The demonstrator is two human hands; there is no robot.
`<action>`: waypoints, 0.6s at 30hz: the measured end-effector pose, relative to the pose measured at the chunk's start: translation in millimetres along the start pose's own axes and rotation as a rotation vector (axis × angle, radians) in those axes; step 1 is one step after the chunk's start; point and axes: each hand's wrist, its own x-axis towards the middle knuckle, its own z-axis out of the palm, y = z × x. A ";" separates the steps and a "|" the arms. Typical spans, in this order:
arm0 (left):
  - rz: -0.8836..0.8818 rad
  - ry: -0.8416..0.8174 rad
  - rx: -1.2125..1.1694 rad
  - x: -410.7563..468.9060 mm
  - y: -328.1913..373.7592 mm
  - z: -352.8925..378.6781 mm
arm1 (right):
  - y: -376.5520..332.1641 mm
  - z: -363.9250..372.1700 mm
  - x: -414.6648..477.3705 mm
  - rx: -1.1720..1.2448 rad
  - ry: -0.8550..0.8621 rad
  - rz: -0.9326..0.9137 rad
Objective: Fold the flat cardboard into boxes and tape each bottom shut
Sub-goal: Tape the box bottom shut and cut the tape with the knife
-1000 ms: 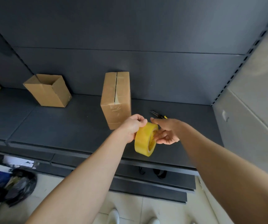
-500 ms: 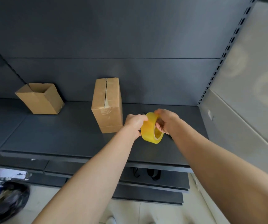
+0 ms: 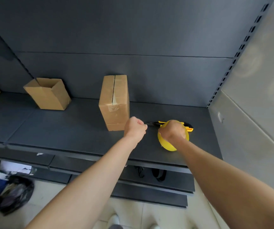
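Item: dark grey, matt metal shelf [image 3: 67, 129], flat and smooth, which carried everything listed. Item: tall brown corrugated cardboard box [image 3: 114, 103], stood on end near the shelf's middle, its flap seam facing outward and a glossy strip of clear tape covering only the lower part of that seam. Item: smaller brown cardboard box with an open top [image 3: 50, 98], tilted, well apart to the left. Item: right hand [image 3: 173, 130], its grip closed over the top of a yellow roll of adhesive tape [image 3: 167, 144], which stood on edge on the shelf just right of the tall box. Item: left hand [image 3: 135, 127], grip curled into a tight fist between box and roll; no strip showed in it. Item: slim yellow-and-black utility knife [image 3: 189, 129], lying behind both hands. Judgement: the tape was probably being drawn out; pulling it level and taut, then centring it along the open seam, would avoid wrinkles.
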 end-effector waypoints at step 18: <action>-0.298 0.176 -0.548 38.2 -0.9 -97.2 | -140.8 -21.8 22.1 0.246 0.063 -0.374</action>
